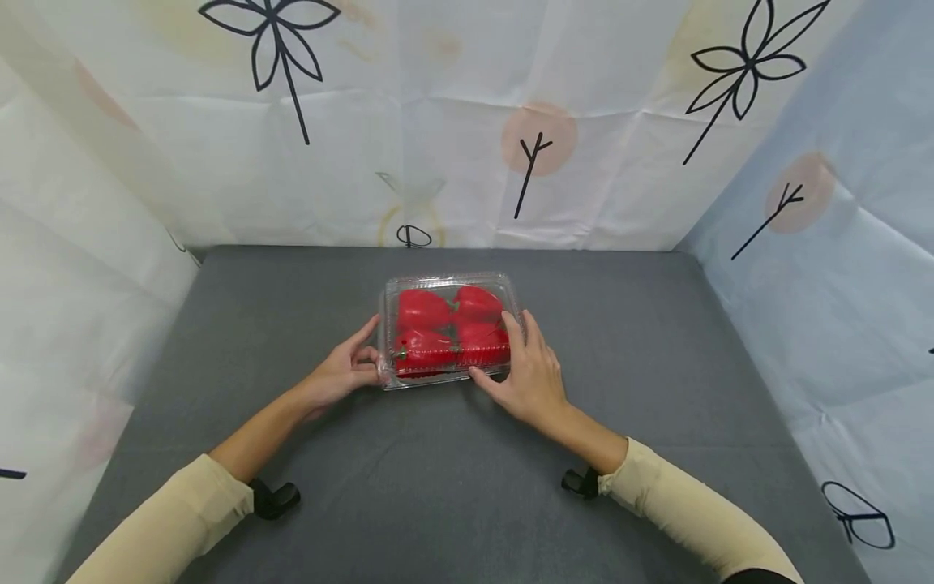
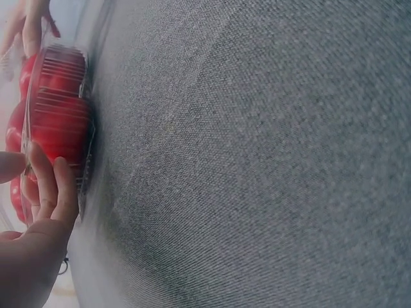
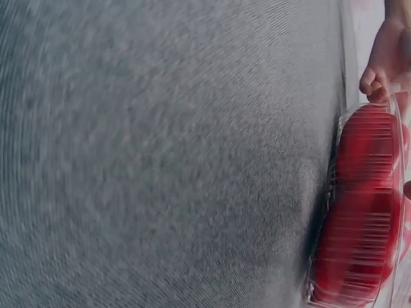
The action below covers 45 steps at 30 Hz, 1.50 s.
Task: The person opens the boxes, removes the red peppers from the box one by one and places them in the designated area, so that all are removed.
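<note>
Left hand (image 1: 341, 373) pinches the box (image 1: 438, 281) by its left edge, right hand (image 1: 533, 377) grasps its near right corner — peppers (image 1: 423, 309) inside, table (image 1: 438, 487) beneath. Best held level, with light, even pressure — it probably flexes.

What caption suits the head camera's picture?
Left hand and right hand hold a clear box of red peppers at a gray table.

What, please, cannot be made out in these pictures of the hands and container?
Head view: underside of the clear container, hidden beneath the red peppers.
Left wrist view: part of the right hand, cut off by the top edge.
Right wrist view: part of the container, cut off by the right edge.
</note>
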Tool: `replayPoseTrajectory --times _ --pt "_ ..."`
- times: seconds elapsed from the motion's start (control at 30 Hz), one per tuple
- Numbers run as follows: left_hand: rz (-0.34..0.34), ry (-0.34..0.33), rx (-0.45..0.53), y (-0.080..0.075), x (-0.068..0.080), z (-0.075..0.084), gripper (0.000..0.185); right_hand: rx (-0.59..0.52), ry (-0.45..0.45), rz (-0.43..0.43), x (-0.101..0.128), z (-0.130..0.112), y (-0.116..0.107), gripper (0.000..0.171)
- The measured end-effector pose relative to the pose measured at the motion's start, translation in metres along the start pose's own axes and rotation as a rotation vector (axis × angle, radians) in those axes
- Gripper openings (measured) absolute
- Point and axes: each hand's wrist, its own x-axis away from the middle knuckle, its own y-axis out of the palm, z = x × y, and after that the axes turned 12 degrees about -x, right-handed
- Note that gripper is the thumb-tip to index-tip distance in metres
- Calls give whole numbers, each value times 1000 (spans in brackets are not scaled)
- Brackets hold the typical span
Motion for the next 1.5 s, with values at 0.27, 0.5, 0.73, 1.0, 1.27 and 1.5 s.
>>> replayPoseTrajectory --times 0.27,0.5,0.73,1.0,1.27,1.5 --pt "-1 -9 -10 -1 0 -1 97 -23 16 -22 4 2 -1 81" --pt "19 -1 -14 -2 -1 -1 93 -3 -50 28 4 6 -3 69" --pt "36 3 -12 -3 -1 -1 87 16 -92 32 3 6 -7 63" --pt "28 -10 -17 -5 0 2 88 25 -107 20 3 7 -10 59" --pt "29 -40 -42 -6 -2 4 87 24 -119 25 5 8 -11 59" --pt "25 -38 -44 -6 -3 3 87 15 -131 22 5 9 -13 60"
